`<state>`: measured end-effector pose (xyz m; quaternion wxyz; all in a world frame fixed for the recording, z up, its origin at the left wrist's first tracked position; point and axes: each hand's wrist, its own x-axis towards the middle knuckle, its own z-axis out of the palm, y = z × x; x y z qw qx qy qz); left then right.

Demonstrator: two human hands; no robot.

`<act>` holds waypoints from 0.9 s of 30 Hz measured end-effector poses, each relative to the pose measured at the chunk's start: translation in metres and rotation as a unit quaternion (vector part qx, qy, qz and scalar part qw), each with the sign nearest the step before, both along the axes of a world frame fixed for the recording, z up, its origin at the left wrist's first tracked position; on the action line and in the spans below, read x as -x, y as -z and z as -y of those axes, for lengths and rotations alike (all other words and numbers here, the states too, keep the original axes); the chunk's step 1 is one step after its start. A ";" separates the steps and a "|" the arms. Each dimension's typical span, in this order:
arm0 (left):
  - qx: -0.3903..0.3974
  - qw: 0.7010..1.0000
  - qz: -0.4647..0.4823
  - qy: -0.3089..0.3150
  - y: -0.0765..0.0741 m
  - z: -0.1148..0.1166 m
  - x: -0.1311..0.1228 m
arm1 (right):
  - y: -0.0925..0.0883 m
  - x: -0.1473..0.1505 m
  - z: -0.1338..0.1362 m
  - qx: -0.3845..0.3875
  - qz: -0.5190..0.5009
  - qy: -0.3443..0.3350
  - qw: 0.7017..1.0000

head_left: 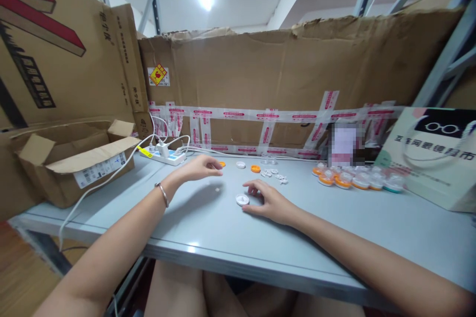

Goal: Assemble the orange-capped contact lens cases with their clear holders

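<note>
My left hand (pixel 204 167) hovers above the table with its fingers loosely stretched and thumb apart. It is nearest to an orange ring-like cap (pixel 222 164), partly hidden behind its fingertips. My right hand (pixel 268 201) rests low on the table, thumb and fingers parted around a white round disc (pixel 242 200) with a small raised part in its middle. The thumb tip is close to the disc's near edge; whether it touches I cannot tell. Beyond lie another white disc (pixel 241 165), an orange cap (pixel 255 169), small white parts (pixel 281 180) and clear domed pieces (pixel 268 159).
At the right stand several clear-topped round pieces with coloured bases (pixel 360 181), beside a paper bag (pixel 427 158). A power strip (pixel 167 157) with white cables and an open cardboard box (pixel 70 163) are at the left. Tall taped cardboard (pixel 238 74) walls the back.
</note>
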<state>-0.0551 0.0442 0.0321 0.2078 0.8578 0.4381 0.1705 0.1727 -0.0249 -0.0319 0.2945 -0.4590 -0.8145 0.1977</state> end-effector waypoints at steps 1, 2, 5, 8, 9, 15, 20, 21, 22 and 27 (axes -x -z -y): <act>-0.025 0.999 -0.019 -0.023 0.000 -0.007 0.000 | 0.001 0.001 -0.001 0.002 0.004 -0.003 1.000; -0.050 0.997 -0.046 -0.043 0.001 -0.014 -0.001 | 0.001 0.001 -0.001 0.006 0.004 -0.008 1.000; -0.090 0.988 -0.108 -0.069 0.010 -0.037 -0.013 | 0.002 0.003 -0.003 0.016 -0.004 -0.025 1.000; -0.110 0.982 -0.128 -0.082 0.020 -0.059 -0.029 | 0.000 0.003 -0.002 0.025 -0.015 -0.023 0.999; -0.113 0.981 -0.133 -0.085 0.023 -0.065 -0.033 | -0.001 0.002 -0.002 0.028 -0.021 -0.018 0.999; -0.121 0.978 -0.148 -0.078 0.038 -0.080 -0.041 | -0.002 -0.001 -0.004 0.090 -0.096 -0.005 0.991; -0.143 0.980 -0.128 -0.058 0.041 -0.076 -0.045 | 0.005 -0.003 -0.012 0.155 -0.188 -0.015 0.970; -0.148 0.980 -0.121 -0.046 0.041 -0.076 -0.048 | 0.006 -0.003 -0.014 0.169 -0.207 -0.016 0.963; -0.151 0.981 -0.115 -0.030 0.042 -0.075 -0.052 | 0.007 -0.004 -0.016 0.183 -0.227 -0.018 0.956; -0.147 0.984 -0.093 0.028 0.048 -0.077 -0.078 | 0.004 -0.004 -0.019 0.229 -0.289 -0.003 0.929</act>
